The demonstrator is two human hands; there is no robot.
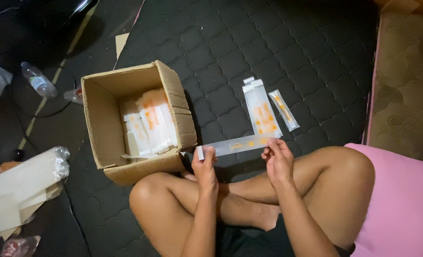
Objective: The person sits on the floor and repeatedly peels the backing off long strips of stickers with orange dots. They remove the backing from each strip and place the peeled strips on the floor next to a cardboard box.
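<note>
Both hands hold one long clear sleeve [235,144] with orange print, stretched level above the crossed legs. The left hand [205,165] pinches its left end between thumb and fingers; the right hand [276,157] pinches the right end, fingers closed on it. Just beyond the sleeve lie a flat white packet [261,112] and — beside it — a slim wrapped stick [284,110], both on the dark quilted mat [268,43]. An open box [108,123] to the left holds more packets.
</note>
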